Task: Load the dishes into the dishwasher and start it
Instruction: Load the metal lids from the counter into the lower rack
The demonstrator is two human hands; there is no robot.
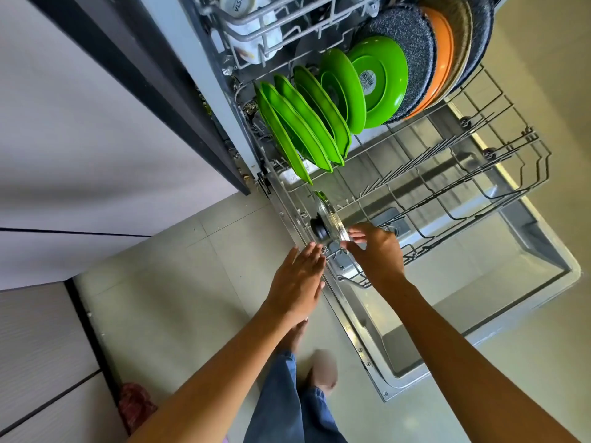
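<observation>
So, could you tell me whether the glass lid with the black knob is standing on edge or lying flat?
On edge: the glass lid with the black knob stands upright in the grey wire lower rack, knob sideways, the right hand holding its rim.

The pulled-out lower rack [447, 174] is packed at its far end: green plates [307, 123] stand on edge in a tight row, with dark pans [412, 52] and an orange one [443, 59] wedged just behind. From the plates toward the near end, only bare upright tines [425, 161] stand, so a hand could drop in there. At the near left corner a glass lid [329, 223] stands on edge, with the right hand [377, 251] at its rim and the left hand [297, 279] just outside the rack. The upper rack [262, 27] overhangs the far side.
</observation>
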